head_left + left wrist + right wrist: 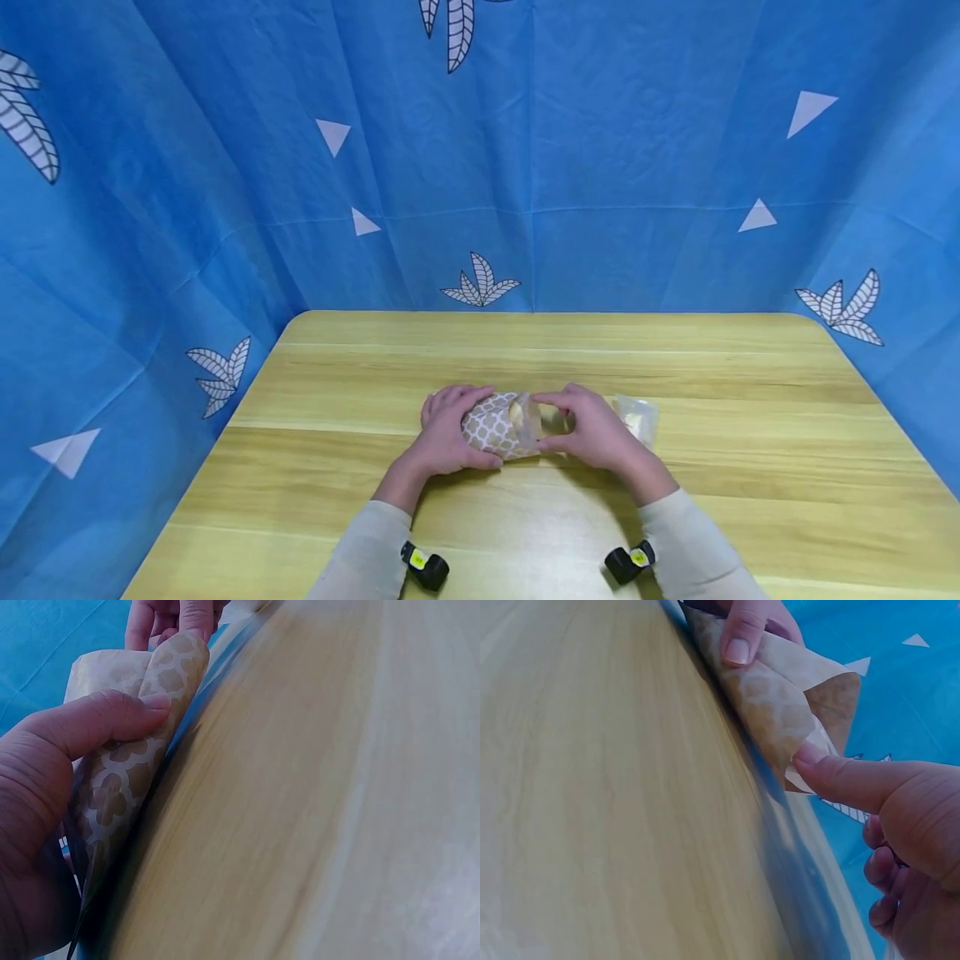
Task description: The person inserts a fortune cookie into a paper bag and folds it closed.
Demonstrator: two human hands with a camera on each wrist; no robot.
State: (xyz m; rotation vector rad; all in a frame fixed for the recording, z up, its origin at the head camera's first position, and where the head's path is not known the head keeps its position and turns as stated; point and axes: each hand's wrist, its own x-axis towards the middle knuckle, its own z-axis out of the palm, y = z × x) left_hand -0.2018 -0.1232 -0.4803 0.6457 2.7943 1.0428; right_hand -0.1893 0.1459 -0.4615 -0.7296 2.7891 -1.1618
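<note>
A piece of brown wrapping paper with a white lattice pattern lies rolled into a bundle near the middle of the table. My left hand grips its left part, with the thumb along the near side and the fingers over the far side. At the bundle's right end, the paper stands open, and my right hand holds that edge between thumb and forefinger. In the right wrist view, the right thumb presses the paper's rim and its plain brown inside shows. Whatever the paper encloses is mostly hidden.
Just right of my right hand, a small clear plastic packet with pale contents lies on the wooden table. Behind the table hangs a blue curtain with white leaves and triangles.
</note>
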